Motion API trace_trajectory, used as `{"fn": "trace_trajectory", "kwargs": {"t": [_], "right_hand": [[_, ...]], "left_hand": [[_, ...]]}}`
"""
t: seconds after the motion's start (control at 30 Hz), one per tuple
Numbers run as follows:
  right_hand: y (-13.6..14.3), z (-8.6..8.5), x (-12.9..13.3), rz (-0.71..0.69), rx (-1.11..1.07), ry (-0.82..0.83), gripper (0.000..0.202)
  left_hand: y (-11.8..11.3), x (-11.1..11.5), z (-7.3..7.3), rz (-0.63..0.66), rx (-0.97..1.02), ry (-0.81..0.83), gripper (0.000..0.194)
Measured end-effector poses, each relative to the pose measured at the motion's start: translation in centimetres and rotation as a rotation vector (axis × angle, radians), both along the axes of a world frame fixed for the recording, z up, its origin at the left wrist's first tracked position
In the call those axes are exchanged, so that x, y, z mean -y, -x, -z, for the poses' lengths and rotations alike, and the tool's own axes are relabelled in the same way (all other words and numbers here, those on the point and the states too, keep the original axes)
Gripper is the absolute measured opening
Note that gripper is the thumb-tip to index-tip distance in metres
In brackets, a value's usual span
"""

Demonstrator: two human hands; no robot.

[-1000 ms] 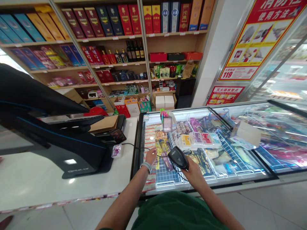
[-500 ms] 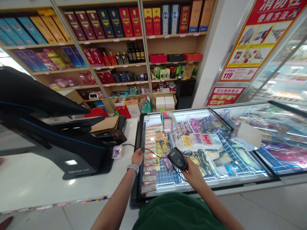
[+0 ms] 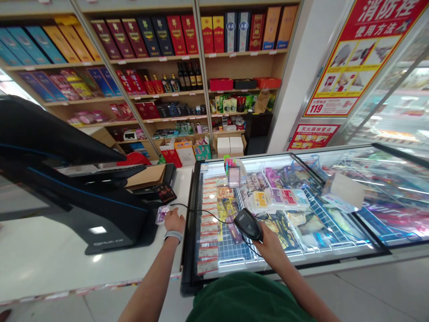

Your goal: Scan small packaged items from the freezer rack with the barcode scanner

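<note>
My right hand (image 3: pixel 269 245) grips the handle of a black barcode scanner (image 3: pixel 248 224) above the glass lid of the freezer. The scanner's head points up and to the left, and its thin black cable (image 3: pixel 209 211) runs left to the counter. On the white counter, my left hand (image 3: pixel 174 221), with a watch on its wrist, reaches over a small clear-and-purple pack (image 3: pixel 162 215). Its fingers are apart at the pack's right edge and cover part of it; whether they touch it is unclear. Several small packs (image 3: pixel 259 199) with coloured labels sit in a row on the freezer.
A black checkout terminal (image 3: pixel 110 219) stands at the left on the counter (image 3: pixel 36 264). The chest freezer (image 3: pixel 192 250) has an open white box (image 3: pixel 345 190) and a small colourful container (image 3: pixel 231 163) on top. Shelves (image 3: pixel 161 58) of boxes and bottles line the back.
My left hand has moved left from the freezer's edge onto the counter, over the small purple pack. My right hand and the scanner have stayed nearly in place.
</note>
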State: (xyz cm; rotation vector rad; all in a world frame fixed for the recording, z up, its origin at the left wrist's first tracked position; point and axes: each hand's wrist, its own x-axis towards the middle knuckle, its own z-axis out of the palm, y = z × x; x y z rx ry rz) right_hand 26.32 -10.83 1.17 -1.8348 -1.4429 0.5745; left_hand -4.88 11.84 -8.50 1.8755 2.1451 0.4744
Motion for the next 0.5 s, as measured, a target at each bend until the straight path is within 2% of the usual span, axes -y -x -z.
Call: {"fn": "trace_trajectory", "kwargs": {"t": [0.1,0.2,0.3,0.43,0.5], "right_hand": [[0.1,0.0,0.0,0.003,0.003,0.004,0.036],[0.2,0.0,-0.1,0.012,0.003,-0.004,0.035],[0.4,0.2,0.0,0.022,-0.006,-0.024,0.034],[0.2,1.4,-0.1,0.004,-0.001,-0.038,0.038],[0.0,2.1,-0.3,0.051,0.011,-0.041,0.046]], "left_hand": [[0.4,0.4,-0.2,-0.074,-0.094,-0.051,0.051],[1.0,0.3,0.3,-0.119,-0.229,-0.078,0.061],[2.2,-0.2,1.3,-0.146,-0.261,-0.002,0.067],[3.7,-1.2,2.6,-0.149,-0.259,0.095,0.061],[4.2,-1.5,2.9,-0.126,-0.269,0.111,0.058]]}}
